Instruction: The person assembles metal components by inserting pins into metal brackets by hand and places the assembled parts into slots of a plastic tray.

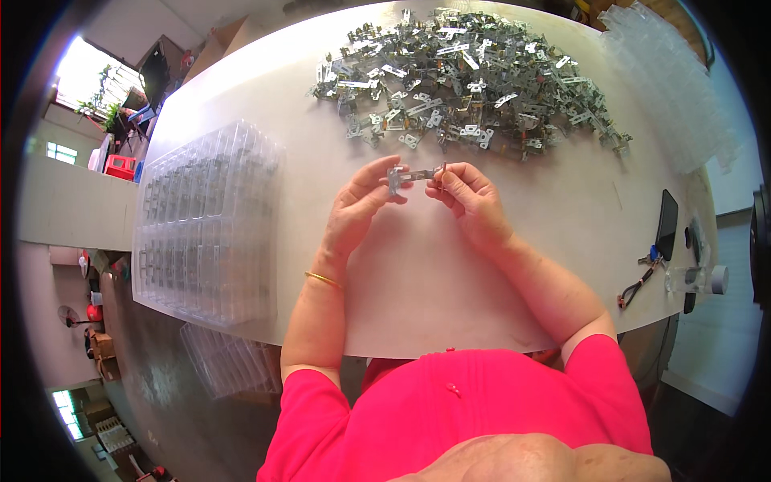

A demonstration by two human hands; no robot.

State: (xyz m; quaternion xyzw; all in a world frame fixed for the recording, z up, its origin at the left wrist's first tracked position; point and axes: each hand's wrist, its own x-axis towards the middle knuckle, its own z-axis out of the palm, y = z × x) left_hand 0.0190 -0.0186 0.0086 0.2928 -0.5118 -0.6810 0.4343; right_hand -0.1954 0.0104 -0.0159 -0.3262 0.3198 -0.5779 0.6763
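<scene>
Between my two hands, above the pale table, is a silver metal hinge with a wide plate-like end and a narrow arm. My left hand pinches the wide end between thumb and fingers. On the other end, the fingertips of my right hand are closed round the narrow arm and hide part of it. Just beyond my hands lies a large heap of similar metal hinges, tangled together.
To my left stands a stack of clear plastic trays with metal parts in rows. More clear trays are piled at the far right. A black phone, keys on a strap and a clear bottle lie near the table's right edge.
</scene>
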